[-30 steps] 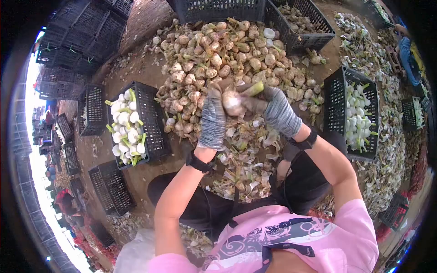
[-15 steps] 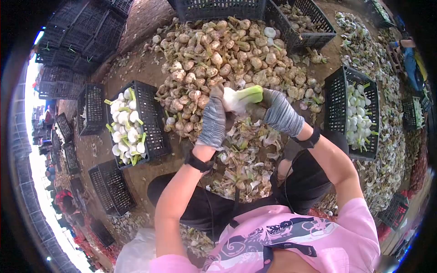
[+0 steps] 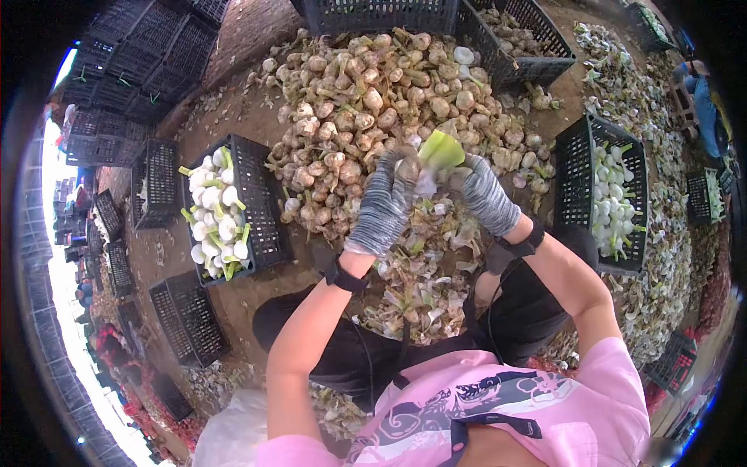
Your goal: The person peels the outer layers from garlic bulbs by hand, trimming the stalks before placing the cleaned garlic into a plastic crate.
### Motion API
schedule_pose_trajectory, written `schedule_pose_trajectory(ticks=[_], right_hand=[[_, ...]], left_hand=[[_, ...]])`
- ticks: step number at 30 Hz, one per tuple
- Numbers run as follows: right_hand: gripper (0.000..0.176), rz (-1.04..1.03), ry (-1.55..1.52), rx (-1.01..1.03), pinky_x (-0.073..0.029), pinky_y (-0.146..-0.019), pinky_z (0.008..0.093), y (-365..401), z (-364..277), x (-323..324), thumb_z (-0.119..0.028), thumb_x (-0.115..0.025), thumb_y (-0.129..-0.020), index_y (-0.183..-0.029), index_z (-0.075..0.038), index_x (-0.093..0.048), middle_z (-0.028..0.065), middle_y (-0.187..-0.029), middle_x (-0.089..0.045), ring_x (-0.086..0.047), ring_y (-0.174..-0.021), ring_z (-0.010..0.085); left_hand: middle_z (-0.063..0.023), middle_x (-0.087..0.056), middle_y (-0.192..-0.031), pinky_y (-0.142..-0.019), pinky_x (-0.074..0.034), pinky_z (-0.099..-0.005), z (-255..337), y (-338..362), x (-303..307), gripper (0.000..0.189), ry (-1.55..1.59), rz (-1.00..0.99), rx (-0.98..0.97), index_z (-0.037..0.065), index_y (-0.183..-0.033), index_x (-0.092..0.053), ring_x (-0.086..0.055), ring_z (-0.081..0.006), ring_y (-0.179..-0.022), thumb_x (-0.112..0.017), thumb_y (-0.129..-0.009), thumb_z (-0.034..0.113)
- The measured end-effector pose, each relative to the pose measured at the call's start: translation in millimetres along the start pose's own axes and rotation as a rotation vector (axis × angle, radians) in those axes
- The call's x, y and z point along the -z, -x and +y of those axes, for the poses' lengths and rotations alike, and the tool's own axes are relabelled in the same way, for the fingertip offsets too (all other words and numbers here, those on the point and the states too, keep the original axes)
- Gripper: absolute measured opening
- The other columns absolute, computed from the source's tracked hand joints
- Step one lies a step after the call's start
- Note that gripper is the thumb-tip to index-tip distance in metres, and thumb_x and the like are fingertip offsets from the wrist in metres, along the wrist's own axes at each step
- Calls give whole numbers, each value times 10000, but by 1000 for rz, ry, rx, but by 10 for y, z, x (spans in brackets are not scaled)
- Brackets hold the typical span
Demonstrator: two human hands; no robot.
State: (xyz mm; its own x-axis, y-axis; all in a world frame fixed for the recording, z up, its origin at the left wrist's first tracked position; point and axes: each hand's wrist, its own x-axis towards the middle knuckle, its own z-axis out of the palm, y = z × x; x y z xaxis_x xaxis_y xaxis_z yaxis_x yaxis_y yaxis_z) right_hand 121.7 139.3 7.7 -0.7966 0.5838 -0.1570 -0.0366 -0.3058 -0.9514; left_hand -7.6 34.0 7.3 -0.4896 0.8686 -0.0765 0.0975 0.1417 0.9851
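Note:
Both my hands wear grey striped knit gloves and meet over the near edge of a large heap of garlic bulbs [image 3: 342, 117]. My left hand [image 3: 383, 198] is closed around a garlic bulb, which its fingers mostly hide. A wide pale-green stem [image 3: 441, 149] sticks up from the bulb. Close by on the other side, my right hand [image 3: 484, 194] has its fingers bent in a pinch at the garlic's skin; motion blurs the fingertips. A whitish piece of skin [image 3: 426, 185] shows between the hands. Loose peelings [image 3: 424, 288] lie below, between my legs.
Black crates of clean white garlic stand to the left [image 3: 261, 202] and right [image 3: 576, 183]. Another crate [image 3: 191, 319] lies at lower left. More crates [image 3: 373, 17] border the heap's far side. Peelings [image 3: 661, 233] cover the ground at right. A person's blue-clothed leg [image 3: 704, 117] shows far right.
The garlic has turned from stem pointing right to stem pointing up. My left hand has rolled over the bulb and shifted right; my right hand's fingers have moved lower, beside the skin.

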Motion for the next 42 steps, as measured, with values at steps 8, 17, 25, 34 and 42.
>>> schedule_pose_trajectory(ticks=[8,17,25,34,42], right_hand=[[268,-156,-448,-109,-474,-749,267,-82,58,133,-195,-622,-798,-990,-14,-576,80,-970,-601,-576,-879,153],[295,-6,704,703,-414,-874,360,-67,71,-55,-54,-533,-717,-994,46,-524,197,-1157,-472,-495,-1038,300],[295,-43,-993,-368,-511,-552,307,-121,39,274,-283,-449,-852,-986,-33,-533,91,-811,-603,-598,-664,192],[486,-684,413,43,-408,-877,293,118,82,14,-304,-614,-787,-1127,20,-491,138,-1091,-536,-511,-1011,175],[383,11,573,134,-478,-601,288,-19,27,29,-322,-646,-765,-981,-33,-519,107,-803,-590,-581,-686,192]], left_hand=[[-90,-547,-901,-764,-454,-275,-161,-147,420,411,983,-750,442,40,-1144,-467,-539,-187,-850,-569,-838,294],[-73,-610,-1003,-773,-456,-256,158,10,54,305,-129,160,-140,17,-1065,-576,-570,-134,-864,-637,-774,83],[-63,-614,-1032,-778,-455,-245,187,20,293,208,-20,-35,-41,21,-998,-615,-575,-123,-884,-587,-792,25],[-165,-551,-1071,-801,-519,-331,-69,-32,295,361,1269,-80,297,-37,-1140,-451,-567,-238,-959,-539,-802,55],[-127,-607,-926,-637,-560,-260,-189,-25,208,283,1351,-2,515,-35,-1073,-498,-618,-182,-769,-534,-824,95]])
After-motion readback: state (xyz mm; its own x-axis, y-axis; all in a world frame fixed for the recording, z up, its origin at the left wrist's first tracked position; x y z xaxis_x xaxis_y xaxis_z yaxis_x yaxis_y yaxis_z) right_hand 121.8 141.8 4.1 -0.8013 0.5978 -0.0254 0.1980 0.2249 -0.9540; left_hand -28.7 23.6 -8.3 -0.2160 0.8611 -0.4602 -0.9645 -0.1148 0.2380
